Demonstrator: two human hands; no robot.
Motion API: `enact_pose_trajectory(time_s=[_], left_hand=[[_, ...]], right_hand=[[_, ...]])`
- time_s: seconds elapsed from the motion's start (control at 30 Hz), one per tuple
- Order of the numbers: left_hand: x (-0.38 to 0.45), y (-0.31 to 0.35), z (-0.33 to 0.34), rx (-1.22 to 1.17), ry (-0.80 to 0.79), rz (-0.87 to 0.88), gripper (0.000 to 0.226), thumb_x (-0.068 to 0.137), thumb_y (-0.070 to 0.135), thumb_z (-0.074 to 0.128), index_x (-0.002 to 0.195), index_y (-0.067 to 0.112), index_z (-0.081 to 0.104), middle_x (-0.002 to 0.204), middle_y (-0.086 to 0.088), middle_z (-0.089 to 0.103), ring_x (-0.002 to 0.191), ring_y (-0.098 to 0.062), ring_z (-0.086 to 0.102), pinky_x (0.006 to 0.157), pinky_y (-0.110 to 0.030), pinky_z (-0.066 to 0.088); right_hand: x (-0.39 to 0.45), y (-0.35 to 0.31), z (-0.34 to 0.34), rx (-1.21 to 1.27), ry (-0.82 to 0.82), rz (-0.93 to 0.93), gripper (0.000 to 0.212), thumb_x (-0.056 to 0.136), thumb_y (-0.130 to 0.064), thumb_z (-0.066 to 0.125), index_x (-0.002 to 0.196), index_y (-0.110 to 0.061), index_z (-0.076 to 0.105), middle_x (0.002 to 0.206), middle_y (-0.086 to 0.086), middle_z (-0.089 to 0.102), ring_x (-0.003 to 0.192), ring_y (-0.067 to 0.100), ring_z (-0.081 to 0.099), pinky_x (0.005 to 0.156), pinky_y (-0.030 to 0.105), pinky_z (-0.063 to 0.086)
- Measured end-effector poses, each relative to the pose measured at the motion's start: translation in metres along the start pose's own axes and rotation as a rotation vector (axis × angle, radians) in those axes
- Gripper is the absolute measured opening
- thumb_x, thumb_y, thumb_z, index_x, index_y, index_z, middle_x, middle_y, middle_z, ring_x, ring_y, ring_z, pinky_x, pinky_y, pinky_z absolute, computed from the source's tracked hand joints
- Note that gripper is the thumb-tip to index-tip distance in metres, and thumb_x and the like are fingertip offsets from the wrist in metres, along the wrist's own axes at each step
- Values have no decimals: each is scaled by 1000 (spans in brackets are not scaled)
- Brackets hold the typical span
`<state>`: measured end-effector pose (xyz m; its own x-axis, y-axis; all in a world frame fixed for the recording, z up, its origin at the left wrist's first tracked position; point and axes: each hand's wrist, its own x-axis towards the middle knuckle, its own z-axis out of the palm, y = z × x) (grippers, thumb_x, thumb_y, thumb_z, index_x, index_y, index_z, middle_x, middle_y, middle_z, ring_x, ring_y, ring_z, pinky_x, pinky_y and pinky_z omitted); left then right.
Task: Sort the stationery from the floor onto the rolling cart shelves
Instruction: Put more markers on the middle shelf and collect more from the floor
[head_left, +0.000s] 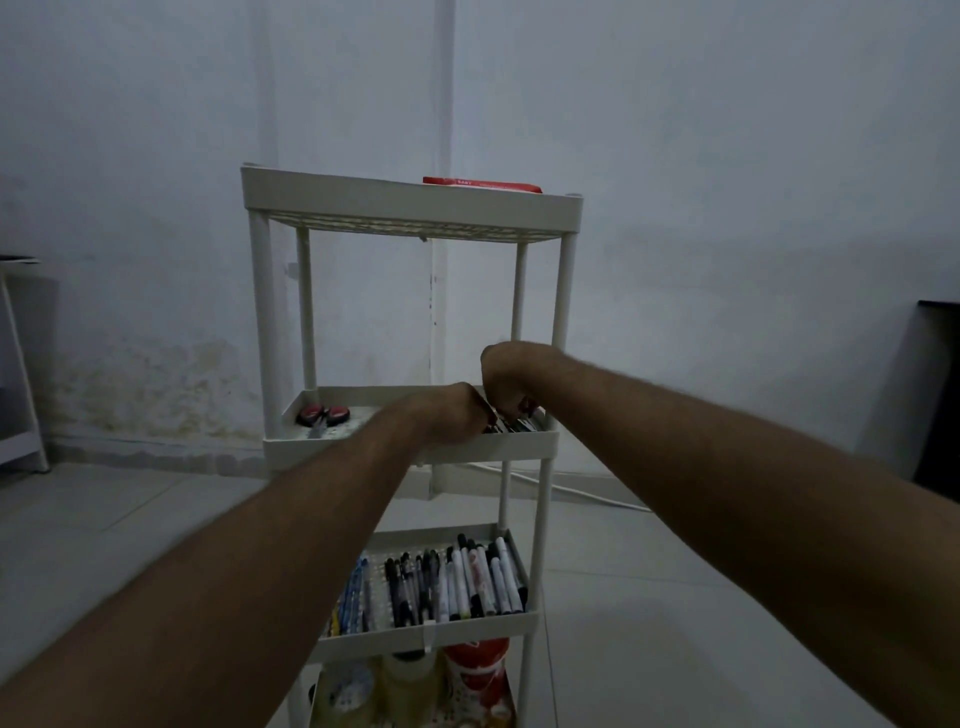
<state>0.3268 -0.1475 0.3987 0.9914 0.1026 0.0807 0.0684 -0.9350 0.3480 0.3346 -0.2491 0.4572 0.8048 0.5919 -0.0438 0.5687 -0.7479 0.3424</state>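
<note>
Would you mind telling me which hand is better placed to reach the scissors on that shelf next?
Probably the left hand: the scissors lie on its side of the shelf.

White wall (727, 156) ahead of me, stained lower left, white cable (597, 496) on tiled floor (675, 597).

Dim, bluish, flat light, soft shadows on wall, wide-angle bending at edges, forearms blurred, slight overall softness

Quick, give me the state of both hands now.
Left hand: curled over dark items on the second shelf; grip cannot be told.
Right hand: curled over the same items; cannot be told.
</note>
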Motion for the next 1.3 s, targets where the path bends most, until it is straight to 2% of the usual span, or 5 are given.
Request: enact_pose_trajectory(time_s=[0.13,0.3,0.5,0.73,1.3], left_hand=[[0,0,-1,5,14,-21,23,101,18,51,112,7,68,103,-9,65,93,-25,62,85,-35,51],[-6,-2,-3,-66,71,-26,14,99,15,56,93,10,69,81,-4,61,67,-13,51,60,-27,41],[-49,-7,8,102,220,120,33,97,30,47,114,11,67,108,-8,68,96,-26,62,85,-35,51],[-180,-50,55,226,395,246,70,99,45,51,158,19,26,165,-1,24,153,-19,16,123,-40,15],[-524,-193,301,-169,-5,19,41,97,48,54,130,25,59,130,8,57,125,-13,51,102,-35,42]], right_hand=[[5,-1,4,14,-13,34,3,95,-12,65,95,-10,65,76,2,56,61,12,52,55,21,45],[2,0,10,43,131,-4,23,96,-13,62,116,0,63,76,3,51,75,17,56,57,22,43],[-28,-9,28,285,461,-14,19,89,-5,65,77,-6,51,92,12,61,67,17,53,60,28,46],[-99,-54,119,524,736,-224,28,98,-18,54,124,-11,64,120,10,65,111,25,57,95,37,48],[-291,-211,423,758,20,-698,36,98,-49,54,121,-24,66,105,-10,66,90,2,49,80,21,40]])
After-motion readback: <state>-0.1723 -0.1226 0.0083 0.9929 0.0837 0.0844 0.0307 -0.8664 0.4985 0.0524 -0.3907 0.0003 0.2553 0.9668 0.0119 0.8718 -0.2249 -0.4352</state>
